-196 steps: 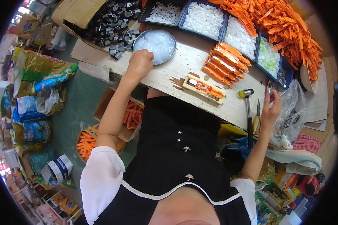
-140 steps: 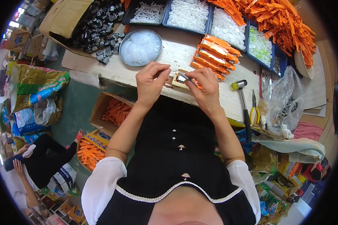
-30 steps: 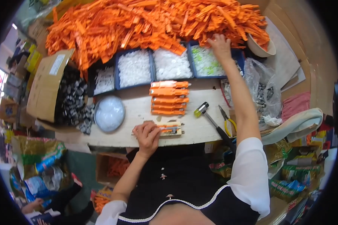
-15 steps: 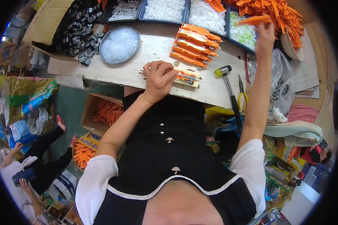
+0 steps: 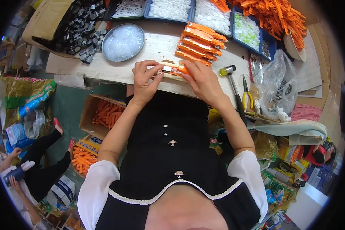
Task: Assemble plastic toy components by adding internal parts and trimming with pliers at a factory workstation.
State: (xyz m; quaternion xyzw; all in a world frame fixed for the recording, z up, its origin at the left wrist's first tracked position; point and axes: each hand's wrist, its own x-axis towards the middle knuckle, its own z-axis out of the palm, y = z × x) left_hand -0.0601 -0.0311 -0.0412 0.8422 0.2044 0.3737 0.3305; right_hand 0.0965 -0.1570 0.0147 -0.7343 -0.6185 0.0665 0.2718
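At the front edge of the bench, an orange plastic housing point(image 5: 175, 71) lies on a small pale fixture point(image 5: 167, 63). My right hand point(image 5: 206, 82) grips its right end between thumb and fingers. My left hand point(image 5: 145, 83) pinches at its left end, beside a small dark block with a pale top point(image 5: 167, 69). The fingers partly cover the housing, so its inner parts are hard to make out. Just beyond stands a row of several orange assemblies point(image 5: 200, 44).
A mallet point(image 5: 234, 82) and yellow-handled pliers point(image 5: 247, 97) lie to the right, near a clear plastic bag point(image 5: 278, 84). Behind are trays of small white parts point(image 5: 168, 9), a heap of orange shells point(image 5: 276, 15), a round dish point(image 5: 123, 42) and a carton of black parts point(image 5: 78, 30).
My right hand has come down from the trays at upper right, bringing an orange shell to the fixture. My left hand has shifted to the left end of the piece there.
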